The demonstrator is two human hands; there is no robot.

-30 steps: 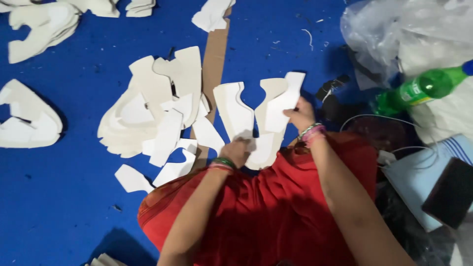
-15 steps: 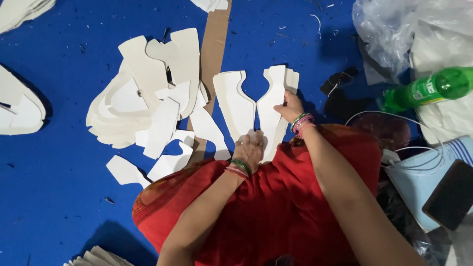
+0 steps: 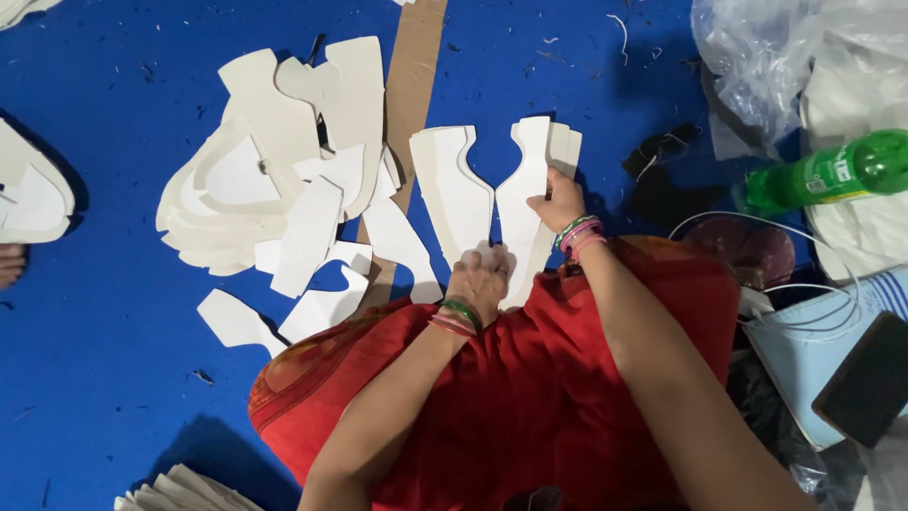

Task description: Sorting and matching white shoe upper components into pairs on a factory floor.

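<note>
A white V-shaped cut piece [image 3: 473, 194] lies on the blue floor mat [image 3: 113, 378] in front of my red-clad lap [image 3: 530, 397]. My left hand [image 3: 482, 274], wearing green and red bangles, is closed over the piece's lower end. My right hand [image 3: 558, 201], with pink and green bangles, pinches the right arm of the piece, where several white layers are stacked. A loose heap of similar white cut pieces [image 3: 274, 180] lies just left of my hands.
A brown cardboard strip [image 3: 411, 85] runs under the pieces. A green plastic bottle [image 3: 832, 172], clear plastic bags [image 3: 785, 66], a white cable [image 3: 804, 284] and a dark phone-like slab [image 3: 870, 378] crowd the right. More white pieces [image 3: 33, 194] sit at the far left.
The view has shifted, so everything sits lower and more central. My left hand stays on the piece's lower end; my right hand keeps its pinch on the right arm.
</note>
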